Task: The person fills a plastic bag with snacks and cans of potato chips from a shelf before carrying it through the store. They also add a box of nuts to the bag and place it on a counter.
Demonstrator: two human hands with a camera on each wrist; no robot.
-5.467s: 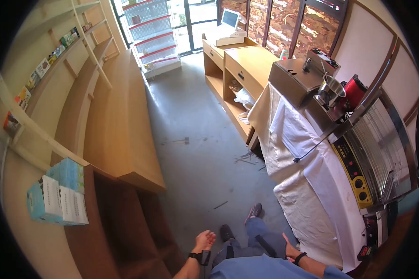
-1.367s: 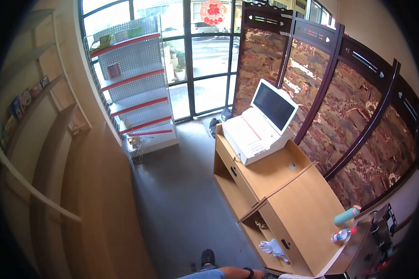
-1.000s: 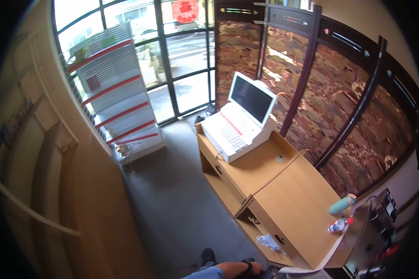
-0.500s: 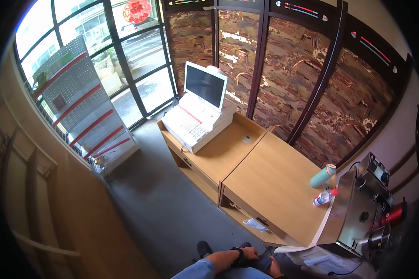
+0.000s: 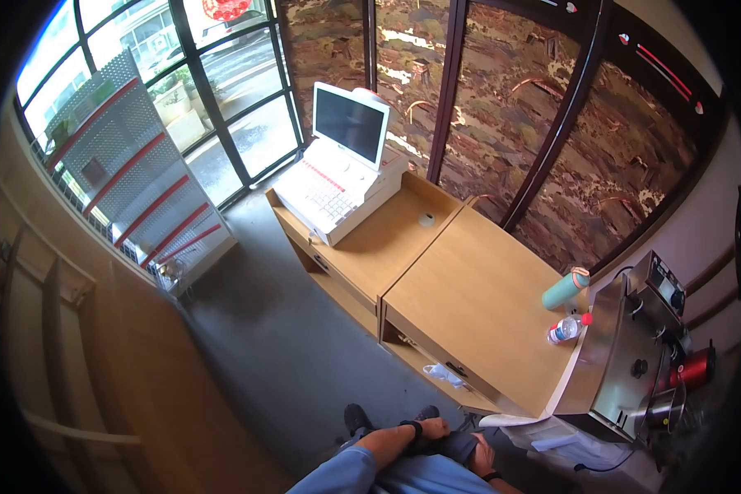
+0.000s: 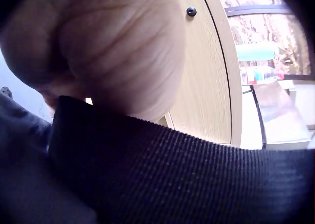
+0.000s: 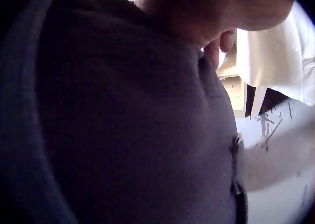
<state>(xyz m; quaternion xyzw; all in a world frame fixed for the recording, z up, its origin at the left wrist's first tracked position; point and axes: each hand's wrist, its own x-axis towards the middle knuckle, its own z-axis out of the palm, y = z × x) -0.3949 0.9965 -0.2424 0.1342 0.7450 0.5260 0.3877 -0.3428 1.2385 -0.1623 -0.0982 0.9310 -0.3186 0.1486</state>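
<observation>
In the head view both hands are low at the bottom centre, close to the person's lap. The left hand [image 5: 435, 428], with a black band at its wrist, lies over the dark trousers, its fingers loosely bent and no object seen in it. To its right, the right hand [image 5: 482, 454] rests against the trouser leg. The palm side of the left hand [image 6: 118, 51] fills the upper left wrist view. Dark cloth fills much of the right wrist view, below the right hand [image 7: 216, 12], whose fingertips are partly hidden.
A wooden counter [image 5: 477, 288] stands ahead, bearing a white register [image 5: 337, 193], a teal bottle [image 5: 566, 290] and a clear bottle [image 5: 565, 330]. At right are a metal appliance [image 5: 626, 379] and red pot [image 5: 696, 368]; at left, a shelf rack [image 5: 132, 177].
Since the earlier frames the view has turned right and come nearer the counter. The two hands, apart at first, are now close together over the lap.
</observation>
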